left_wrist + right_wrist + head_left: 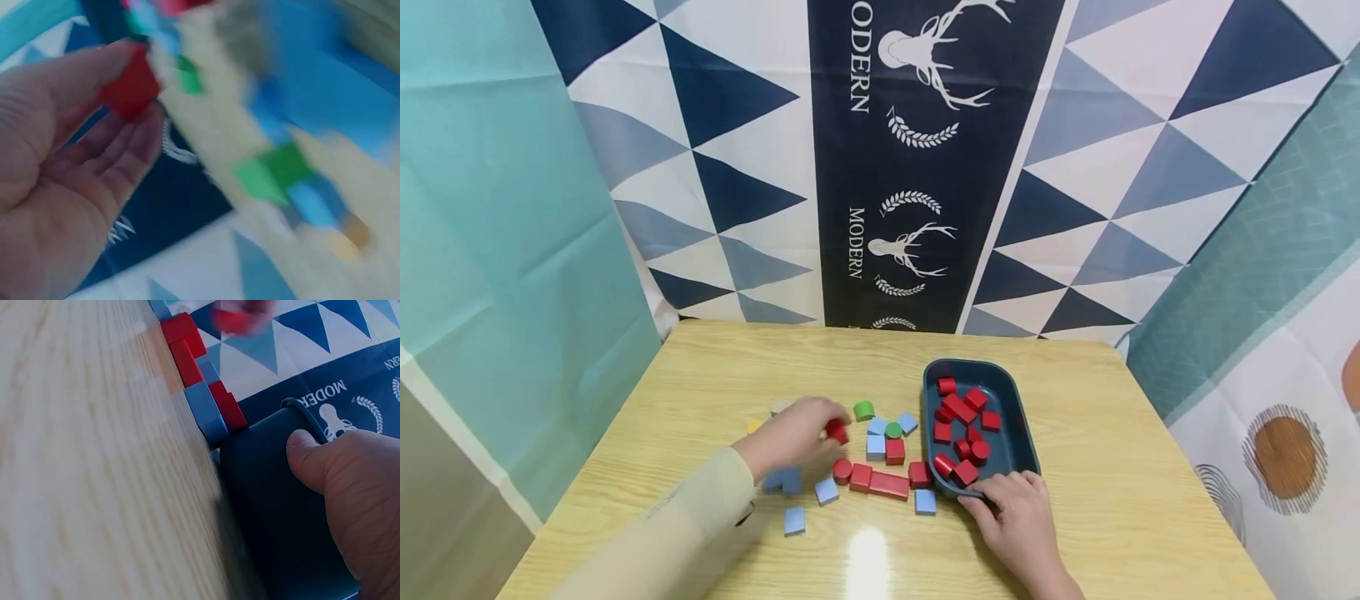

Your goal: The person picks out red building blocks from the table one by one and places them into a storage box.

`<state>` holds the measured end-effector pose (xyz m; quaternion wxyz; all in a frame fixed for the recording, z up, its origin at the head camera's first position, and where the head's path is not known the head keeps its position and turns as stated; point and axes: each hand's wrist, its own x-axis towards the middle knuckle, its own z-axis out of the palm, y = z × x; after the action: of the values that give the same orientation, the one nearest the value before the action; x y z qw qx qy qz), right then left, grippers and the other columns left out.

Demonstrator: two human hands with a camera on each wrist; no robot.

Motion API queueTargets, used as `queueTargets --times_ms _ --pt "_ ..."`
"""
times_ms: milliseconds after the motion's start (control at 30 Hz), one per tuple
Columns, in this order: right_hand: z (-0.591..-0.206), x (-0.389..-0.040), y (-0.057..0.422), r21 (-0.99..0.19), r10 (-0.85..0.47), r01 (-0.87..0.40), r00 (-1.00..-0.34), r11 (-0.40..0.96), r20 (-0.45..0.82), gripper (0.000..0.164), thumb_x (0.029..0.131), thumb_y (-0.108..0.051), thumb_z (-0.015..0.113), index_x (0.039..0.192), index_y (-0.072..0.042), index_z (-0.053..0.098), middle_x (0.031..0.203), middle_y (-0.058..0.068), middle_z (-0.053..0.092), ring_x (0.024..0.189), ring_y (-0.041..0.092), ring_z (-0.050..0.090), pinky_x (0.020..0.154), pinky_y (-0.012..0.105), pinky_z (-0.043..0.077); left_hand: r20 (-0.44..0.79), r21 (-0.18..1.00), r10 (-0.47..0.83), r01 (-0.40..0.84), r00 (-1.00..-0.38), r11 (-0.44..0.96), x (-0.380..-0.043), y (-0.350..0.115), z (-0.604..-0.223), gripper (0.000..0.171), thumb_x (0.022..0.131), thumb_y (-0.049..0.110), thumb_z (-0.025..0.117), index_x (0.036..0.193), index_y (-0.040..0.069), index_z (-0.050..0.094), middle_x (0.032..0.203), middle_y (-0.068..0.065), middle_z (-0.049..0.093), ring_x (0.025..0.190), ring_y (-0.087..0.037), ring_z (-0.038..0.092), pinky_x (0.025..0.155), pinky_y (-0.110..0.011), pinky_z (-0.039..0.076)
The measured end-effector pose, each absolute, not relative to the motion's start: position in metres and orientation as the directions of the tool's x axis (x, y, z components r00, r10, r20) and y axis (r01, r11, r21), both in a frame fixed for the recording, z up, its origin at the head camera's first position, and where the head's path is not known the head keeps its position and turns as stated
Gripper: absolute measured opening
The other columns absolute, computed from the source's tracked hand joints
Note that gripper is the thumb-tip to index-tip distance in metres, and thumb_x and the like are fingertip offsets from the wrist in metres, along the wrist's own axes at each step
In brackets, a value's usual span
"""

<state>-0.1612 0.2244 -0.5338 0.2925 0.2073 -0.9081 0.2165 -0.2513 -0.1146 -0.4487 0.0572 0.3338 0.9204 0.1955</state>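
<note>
My left hand (801,435) pinches a red block (132,86) between thumb and fingers, raised over the left part of the block group. A dark blue tray (1017,442) on the right holds several red blocks (958,408). At its near edge, my right hand (1021,518) grips the rim, with the thumb (306,453) outside the wall in the right wrist view. Left of the tray, a row of red blocks (889,485) lies on the table, touching or close to one another. The left wrist view is blurred.
Light blue blocks (827,492) lie scattered left of the tray, one (925,502) close to its near left corner. A green block (864,410) and a green cylinder (892,430) lie farther back. Patterned cloth (737,167) hangs behind the wooden table (1120,500).
</note>
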Motion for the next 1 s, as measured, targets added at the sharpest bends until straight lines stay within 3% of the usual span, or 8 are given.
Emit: queueTargets --times_ms 100,200,333,433,567,667,867,1000 --pt "-0.534 -0.158 0.224 -0.270 -0.239 -0.491 -0.746 0.828 0.622 0.015 0.073 -0.031 0.085 0.076 -0.022 0.073 0.070 -0.015 0.063 0.064 0.007 0.048 0.075 0.040 0.033 0.105 0.433 0.645 0.618 -0.757 0.656 -0.248 -0.072 -0.434 0.038 0.089 0.021 0.075 0.125 0.011 0.066 0.114 0.000 0.064 0.099 -0.012 0.056 0.088 -0.032 0.053" --pt "-0.533 -0.158 0.225 -0.259 -0.238 -0.495 -0.733 0.829 0.638 0.016 0.072 -0.030 0.086 0.076 -0.022 0.073 0.069 -0.014 0.063 0.064 0.009 0.048 0.074 0.041 0.034 0.148 0.364 0.692 0.689 -0.707 0.626 -0.243 -0.023 -0.434 0.043 0.091 0.028 0.073 0.131 0.014 0.063 0.124 -0.002 0.059 0.108 -0.011 0.052 0.093 -0.029 0.050" --pt "-0.532 -0.159 0.226 -0.246 -0.255 -0.520 -0.710 0.818 0.656 0.016 0.073 -0.030 0.085 0.077 -0.021 0.073 0.069 -0.012 0.063 0.063 0.011 0.049 0.073 0.043 0.035 0.066 0.259 0.745 0.733 -0.664 0.630 -0.243 0.027 -0.445 0.042 0.092 0.034 0.071 0.130 0.017 0.065 0.121 0.000 0.059 0.105 -0.009 0.051 0.092 -0.025 0.049" --pt "-0.533 -0.160 0.226 -0.253 -0.258 -0.528 -0.710 0.811 0.655 0.015 0.074 -0.032 0.084 0.077 -0.022 0.073 0.070 -0.012 0.063 0.064 0.010 0.049 0.073 0.042 0.035 -0.036 0.219 0.746 0.723 -0.665 0.655 -0.248 0.050 -0.453 0.036 0.090 0.034 0.072 0.124 0.019 0.069 0.112 0.004 0.063 0.096 -0.007 0.053 0.090 -0.023 0.050" --pt "-0.536 -0.158 0.226 -0.268 -0.249 -0.528 -0.713 0.806 0.656 0.016 0.075 -0.032 0.083 0.077 -0.021 0.073 0.070 -0.013 0.063 0.064 0.009 0.049 0.074 0.042 0.035 -0.098 0.170 0.717 0.698 -0.691 0.696 -0.258 0.066 -0.462 0.023 0.088 0.029 0.076 0.109 0.019 0.073 0.098 0.005 0.065 0.083 -0.007 0.054 0.080 -0.022 0.052" --pt "-0.537 -0.157 0.225 -0.270 -0.241 -0.527 -0.709 0.806 0.662 0.016 0.074 -0.033 0.084 0.076 -0.021 0.072 0.070 -0.012 0.063 0.064 0.010 0.049 0.075 0.042 0.034 -0.082 0.111 0.702 0.694 -0.707 0.712 -0.265 0.073 -0.472 0.022 0.086 0.030 0.078 0.105 0.019 0.071 0.093 0.004 0.063 0.076 -0.008 0.054 0.074 -0.022 0.053" --pt "-0.536 -0.158 0.225 -0.268 -0.245 -0.533 -0.704 0.803 0.666 0.017 0.074 -0.033 0.083 0.077 -0.021 0.072 0.072 -0.012 0.065 0.065 0.010 0.050 0.076 0.042 0.034 0.024 0.004 0.698 0.698 -0.716 0.716 -0.273 0.078 -0.485 0.042 0.080 0.045 0.080 0.111 0.020 0.068 0.096 0.004 0.060 0.080 -0.007 0.054 0.078 -0.022 0.053" --pt "-0.535 -0.158 0.224 -0.262 -0.243 -0.534 -0.698 0.804 0.674 0.017 0.073 -0.032 0.084 0.077 -0.020 0.072 0.072 -0.012 0.065 0.065 0.010 0.050 0.075 0.043 0.035 0.139 0.061 0.713 0.724 -0.688 0.687 -0.275 0.067 -0.478 0.031 0.084 0.046 0.076 0.103 0.022 0.069 0.092 0.007 0.057 0.082 -0.008 0.050 0.081 -0.023 0.049"
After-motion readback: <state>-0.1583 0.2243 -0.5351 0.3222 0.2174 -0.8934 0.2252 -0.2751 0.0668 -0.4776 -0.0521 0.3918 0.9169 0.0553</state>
